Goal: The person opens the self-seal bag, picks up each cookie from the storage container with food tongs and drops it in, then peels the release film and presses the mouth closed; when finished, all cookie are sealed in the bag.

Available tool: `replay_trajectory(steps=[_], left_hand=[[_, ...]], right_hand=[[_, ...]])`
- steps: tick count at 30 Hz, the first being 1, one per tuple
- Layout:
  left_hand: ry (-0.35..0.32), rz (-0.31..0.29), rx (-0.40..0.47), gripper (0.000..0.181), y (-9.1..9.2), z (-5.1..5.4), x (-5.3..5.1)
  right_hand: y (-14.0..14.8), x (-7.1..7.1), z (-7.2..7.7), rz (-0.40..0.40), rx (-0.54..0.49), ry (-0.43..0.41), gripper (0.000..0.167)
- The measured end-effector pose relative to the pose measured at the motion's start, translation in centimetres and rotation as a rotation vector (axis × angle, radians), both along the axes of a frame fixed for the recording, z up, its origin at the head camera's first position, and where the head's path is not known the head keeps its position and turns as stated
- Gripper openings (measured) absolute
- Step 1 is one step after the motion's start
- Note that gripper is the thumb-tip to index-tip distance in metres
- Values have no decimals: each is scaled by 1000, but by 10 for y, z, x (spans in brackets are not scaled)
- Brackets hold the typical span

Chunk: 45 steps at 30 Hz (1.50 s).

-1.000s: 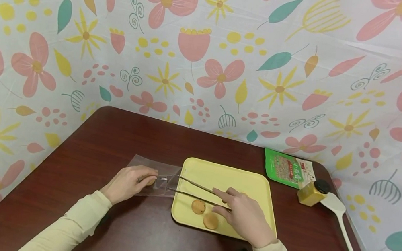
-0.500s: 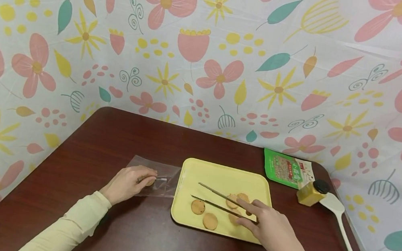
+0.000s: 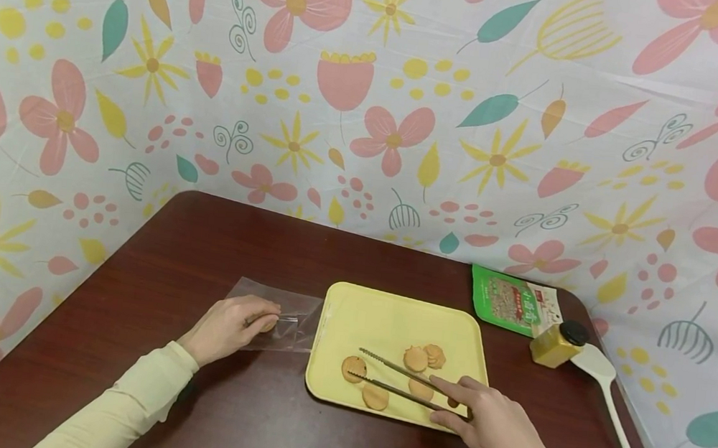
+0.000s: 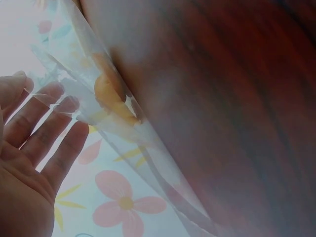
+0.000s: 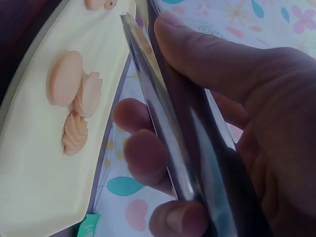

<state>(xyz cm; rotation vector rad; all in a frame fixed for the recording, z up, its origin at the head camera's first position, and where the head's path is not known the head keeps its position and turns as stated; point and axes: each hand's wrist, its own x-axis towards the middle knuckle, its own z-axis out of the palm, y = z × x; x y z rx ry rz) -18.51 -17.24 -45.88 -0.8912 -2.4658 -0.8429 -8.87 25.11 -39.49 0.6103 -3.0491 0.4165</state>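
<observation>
My left hand [image 3: 234, 326] pinches the opening side of a clear plastic bag [image 3: 296, 333] lying left of the tray. Through the film a round yellowish-brown cookie [image 4: 109, 94] shows in the left wrist view. My right hand [image 3: 498, 425] grips metal tongs [image 3: 406, 369] [image 5: 148, 81], thumb on one arm and fingers round the other. Their serrated tips stand apart over a round cookie [image 3: 353, 371] at the left of the yellow tray [image 3: 383, 313]; whether they touch it I cannot tell. Nearby lie another round cookie [image 3: 375, 399] and several more, including a ridged one [image 3: 434, 356].
Beyond the tray's right side lie a green food pouch [image 3: 507, 301] and a yellow jar with a black lid [image 3: 558, 344]. A white spatula [image 3: 609, 392] with a pale green handle runs along the table's right edge. Patterned cloth [image 3: 370, 110] hangs behind the dark table [image 3: 237, 414].
The tongs have drawn back right from the bag to the tray, and their tips have come down over the left cookie. My left hand and the bag have stayed put.
</observation>
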Motion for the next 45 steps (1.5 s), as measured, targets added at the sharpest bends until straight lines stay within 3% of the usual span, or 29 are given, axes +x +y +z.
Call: replay_trajectory(steps=[15,35,45], left_hand=[[-34,12,1,17,0,0,1],[-50,11,7,18,0,1,1],[-28,12,1,17,0,-1,0]], right_hand=[[1,4,-4,13,-23,-19,45],[-4,-5,-12,-70,-14,-83,53],[-4,-6,-13,-27,-30,-71,39]])
